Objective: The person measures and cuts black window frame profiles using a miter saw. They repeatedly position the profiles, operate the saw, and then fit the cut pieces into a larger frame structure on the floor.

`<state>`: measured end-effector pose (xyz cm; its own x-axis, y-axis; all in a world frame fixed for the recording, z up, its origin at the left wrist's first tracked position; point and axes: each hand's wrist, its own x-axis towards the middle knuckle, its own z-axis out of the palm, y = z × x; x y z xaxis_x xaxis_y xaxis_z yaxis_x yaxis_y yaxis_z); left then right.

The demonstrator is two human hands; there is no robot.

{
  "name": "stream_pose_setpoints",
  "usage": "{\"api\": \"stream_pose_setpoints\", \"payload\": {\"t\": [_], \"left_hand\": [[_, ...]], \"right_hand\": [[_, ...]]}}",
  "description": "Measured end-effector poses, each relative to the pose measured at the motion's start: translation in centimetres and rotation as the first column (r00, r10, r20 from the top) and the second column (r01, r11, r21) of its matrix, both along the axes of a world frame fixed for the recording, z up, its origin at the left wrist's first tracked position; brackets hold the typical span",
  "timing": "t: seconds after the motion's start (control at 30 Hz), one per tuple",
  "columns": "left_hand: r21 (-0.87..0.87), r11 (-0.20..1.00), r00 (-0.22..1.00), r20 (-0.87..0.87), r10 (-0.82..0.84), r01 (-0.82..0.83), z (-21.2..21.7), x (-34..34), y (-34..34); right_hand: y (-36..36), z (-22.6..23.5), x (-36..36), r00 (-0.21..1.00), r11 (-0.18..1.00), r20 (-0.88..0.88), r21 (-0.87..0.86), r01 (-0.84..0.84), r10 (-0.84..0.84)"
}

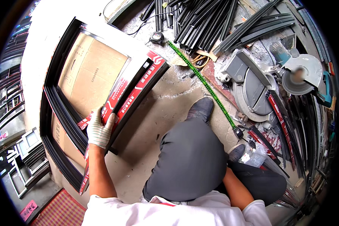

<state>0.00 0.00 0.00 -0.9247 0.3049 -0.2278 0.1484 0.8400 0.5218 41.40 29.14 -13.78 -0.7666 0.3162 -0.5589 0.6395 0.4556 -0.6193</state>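
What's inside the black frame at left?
Brown cardboard shows in the openings of the black frame. What lies behind the cardboard is covered; the left hand hides part of a red-and-white strip.

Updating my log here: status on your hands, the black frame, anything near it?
Left hand, gloved, gripping black frame at its red-wrapped edge. Right hand hidden behind knee. Green measuring strip across floor, right of frame, apart from it.

Print (147,76) on red film (136,91), cardboard (90,67)

Left hand (99,129) gloved, thumb spread; right forearm (238,188) bare, right hand seemingly leg-hidden.
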Motion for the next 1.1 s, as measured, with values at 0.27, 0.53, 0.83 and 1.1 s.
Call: {"api": "stream_pose_setpoints", "payload": {"t": [0.27, 0.53, 0.83, 1.1], "left_hand": [[0.037, 0.999, 0.997, -0.076, -0.024, 0.027, 0.3, 0.8, 0.5], [-0.072, 0.994, 0.985, -0.145, -0.096, 0.086, 0.5, 0.9, 0.2], [-0.061, 0.991, 0.976, -0.176, -0.131, 0.122, 0.2, 0.9, 0.1], [-0.03, 0.99, 0.973, -0.186, -0.138, 0.135, 0.2, 0.9, 0.0]], "right_hand": [[-0.3, 0.3, -0.9, 0.976, 0.985, -0.171, 0.084, 0.149, -0.133], [-0.5, -1.9, 0.8, 0.972, 0.988, -0.18, -0.01, 0.155, -0.154], [-0.5, -0.8, 0.5, 0.97, 0.978, -0.122, -0.046, 0.204, -0.209], [-0.5, -0.2, -0.1, 0.968, 0.975, -0.114, -0.017, 0.221, -0.222]]}}
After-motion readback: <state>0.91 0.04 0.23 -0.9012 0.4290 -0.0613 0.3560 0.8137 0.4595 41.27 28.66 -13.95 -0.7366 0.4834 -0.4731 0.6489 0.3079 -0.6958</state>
